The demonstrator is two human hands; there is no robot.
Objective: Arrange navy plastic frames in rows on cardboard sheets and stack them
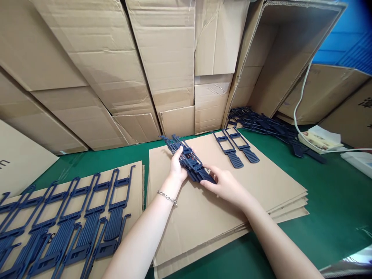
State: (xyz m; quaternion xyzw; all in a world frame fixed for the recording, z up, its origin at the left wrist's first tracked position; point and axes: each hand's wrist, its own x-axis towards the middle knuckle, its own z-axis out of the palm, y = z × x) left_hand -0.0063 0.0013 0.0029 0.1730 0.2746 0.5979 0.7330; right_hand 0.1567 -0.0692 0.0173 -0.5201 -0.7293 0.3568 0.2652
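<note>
My left hand (178,164) grips a bundle of dark blue plastic frame parts (188,157), its thumb lying across the top. Each part has an open rectangular frame and a ribbed flat end. At the lower right end of that bundle, my right hand (222,182) pinches the ribbed tabs between thumb and fingers. Below both hands is a stack of cardboard sheets (186,228). Two matching parts (229,147) lie side by side on the sheet's far right area. How many parts the bundle has is hidden by overlap.
At left, another cardboard stack (136,182) carries rows of the same blue parts (95,193). A loose pile of them (267,126) spills from an open carton (261,50) at back right. Nearby are a tissue pack (319,139) and a white cable (300,93). Cardboard boxes (168,50) wall the back.
</note>
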